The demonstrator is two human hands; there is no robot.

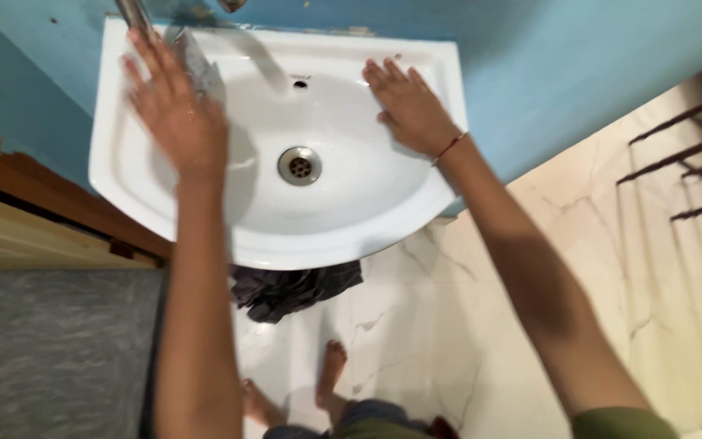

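The left hand (174,110) is pressing a crumpled grey cloth (197,61) flat-fingered against the back-left rim of the white ceramic wall basin (351,228). The right hand (406,106) is lying open, holding nothing, on the basin's right rim above the round metal drain (299,166).

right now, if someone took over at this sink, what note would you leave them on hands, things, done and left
Left hand: open, blurred, over the back left rim of the white sink, by a greyish cloth and the tap.
Right hand: open, flat on the right rim, holds nothing.
Basin looks clean around the drain. A dark cloth lies on the floor below.
Done or left: cannot tell.
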